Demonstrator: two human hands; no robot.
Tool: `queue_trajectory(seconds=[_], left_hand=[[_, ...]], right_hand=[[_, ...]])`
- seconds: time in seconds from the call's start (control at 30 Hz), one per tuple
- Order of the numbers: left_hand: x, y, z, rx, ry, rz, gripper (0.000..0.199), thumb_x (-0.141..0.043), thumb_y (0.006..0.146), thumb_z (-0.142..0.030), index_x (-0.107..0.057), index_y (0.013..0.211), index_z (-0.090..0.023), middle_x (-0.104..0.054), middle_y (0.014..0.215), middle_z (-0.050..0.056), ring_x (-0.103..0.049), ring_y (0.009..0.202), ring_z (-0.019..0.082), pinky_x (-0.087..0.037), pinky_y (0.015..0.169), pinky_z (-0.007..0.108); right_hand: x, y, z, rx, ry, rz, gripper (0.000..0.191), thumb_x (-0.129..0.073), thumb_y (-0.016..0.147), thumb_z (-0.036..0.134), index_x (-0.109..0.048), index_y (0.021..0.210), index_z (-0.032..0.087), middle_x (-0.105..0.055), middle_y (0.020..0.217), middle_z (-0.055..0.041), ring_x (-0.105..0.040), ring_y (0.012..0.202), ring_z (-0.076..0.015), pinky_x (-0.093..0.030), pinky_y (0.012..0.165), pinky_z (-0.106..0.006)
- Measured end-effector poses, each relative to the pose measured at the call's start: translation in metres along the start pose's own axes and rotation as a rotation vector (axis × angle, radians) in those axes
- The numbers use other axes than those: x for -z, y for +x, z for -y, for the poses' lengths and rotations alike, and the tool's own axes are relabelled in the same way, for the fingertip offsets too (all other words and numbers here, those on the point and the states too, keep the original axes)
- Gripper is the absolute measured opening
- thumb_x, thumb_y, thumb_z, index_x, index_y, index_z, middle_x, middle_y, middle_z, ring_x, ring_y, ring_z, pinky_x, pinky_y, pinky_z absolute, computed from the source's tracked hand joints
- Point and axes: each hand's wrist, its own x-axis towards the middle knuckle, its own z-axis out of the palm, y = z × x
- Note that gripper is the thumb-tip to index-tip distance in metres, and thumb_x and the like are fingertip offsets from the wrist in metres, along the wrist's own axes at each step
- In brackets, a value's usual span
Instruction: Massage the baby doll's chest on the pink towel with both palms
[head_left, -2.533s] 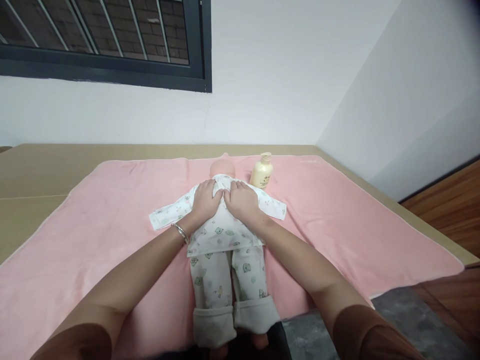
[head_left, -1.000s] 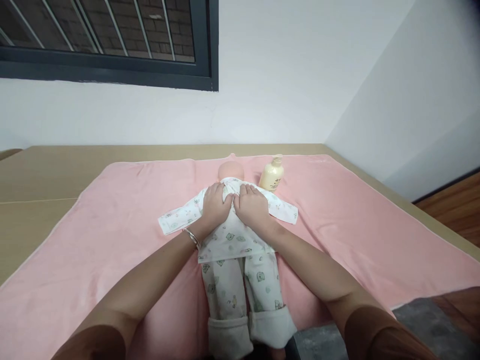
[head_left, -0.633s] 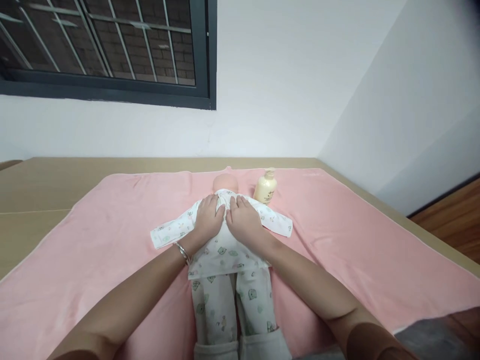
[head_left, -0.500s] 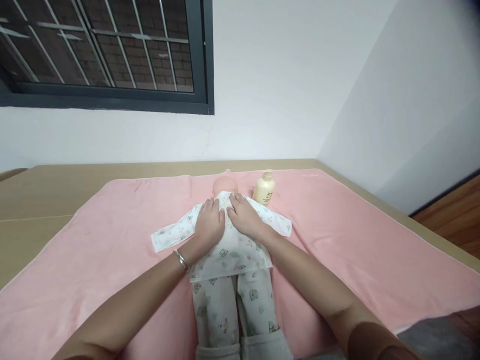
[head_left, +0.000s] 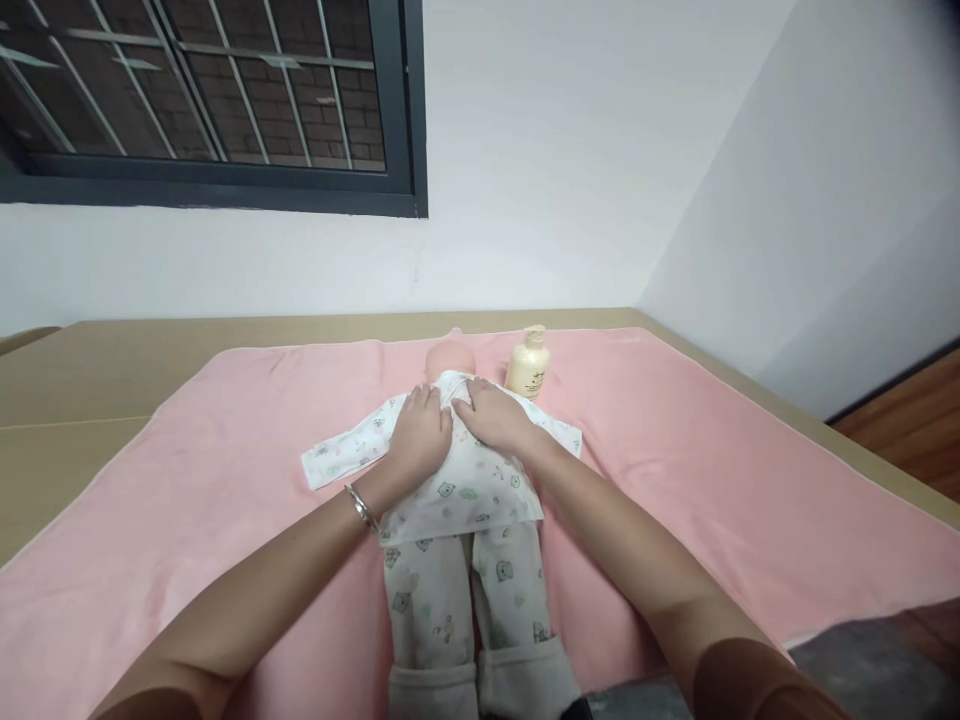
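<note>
My left hand point(head_left: 422, 432) and right hand point(head_left: 493, 416) lay flat, unclenched, on one clothed doll point(head_left: 466, 500), one pump bottle point(head_left: 528, 369) beside it

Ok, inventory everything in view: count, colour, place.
walls: 2, white, behind and right
window: 1, dark-framed, upper left
curved edge: 1, brown, far left
woodwork: count unclear, brown, right edge
surface: 1, grey, lower right
dark piece: 1, black, bottom edge
table: 1, tan, centre
blanket: 1, pink, on table
doll: 1, pinkish, on blanket
bottle: 1, cream, right of doll
printed top, trousers: 1 each, white, on doll
bracelet: 1, silver, left wrist
sleeves: 2, brown, bottom corners
left hand, right hand: 1 each, bare, on printed top
</note>
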Motion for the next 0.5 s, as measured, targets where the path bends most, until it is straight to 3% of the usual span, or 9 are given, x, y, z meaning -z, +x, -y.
queue_trajectory(seconds=[0.1, 0.23, 0.33, 0.5], left_hand=[[-0.001, -0.005, -0.004, -0.066, 0.008, -0.012, 0.049, -0.038, 0.096, -0.020, -0.055, 0.138, -0.005, -0.051, 0.149, 0.021, -0.041, 0.145, 0.032, -0.034, 0.120, 0.053], [0.006, 0.012, 0.007, -0.007, -0.054, 0.094, 0.049, -0.037, 0.095, -0.024, -0.056, 0.136, -0.004, -0.052, 0.147, 0.021, -0.045, 0.142, 0.032, -0.036, 0.119, 0.051], [0.012, 0.021, 0.012, 0.007, -0.051, 0.092, 0.044, -0.036, 0.098, -0.029, -0.060, 0.129, -0.008, -0.059, 0.139, 0.019, -0.052, 0.135, 0.030, -0.038, 0.117, 0.048], [0.013, 0.009, -0.001, -0.012, 0.117, 0.052, 0.044, -0.034, 0.100, -0.027, -0.063, 0.122, -0.002, -0.062, 0.130, 0.024, -0.055, 0.130, 0.034, -0.039, 0.116, 0.049]], right_hand=[[-0.002, 0.005, -0.004, -0.004, -0.034, -0.029, 0.056, -0.034, 0.101, 0.041, -0.051, 0.138, 0.002, -0.052, 0.147, -0.0205, -0.048, 0.138, -0.0286, -0.036, 0.113, -0.037], [-0.007, -0.006, 0.009, 0.059, -0.210, -0.075, 0.053, -0.030, 0.102, 0.035, -0.060, 0.128, -0.002, -0.061, 0.133, -0.0252, -0.055, 0.128, -0.0322, -0.039, 0.110, -0.041], [-0.008, -0.014, 0.016, 0.079, -0.269, -0.077, 0.052, -0.031, 0.102, 0.034, -0.062, 0.124, -0.002, -0.065, 0.126, -0.0260, -0.059, 0.123, -0.0336, -0.041, 0.106, -0.042], [-0.007, 0.001, 0.003, 0.056, -0.131, -0.050, 0.053, -0.031, 0.103, 0.036, -0.055, 0.135, 0.001, -0.056, 0.141, -0.0224, -0.051, 0.134, -0.0305, -0.038, 0.112, -0.039]])
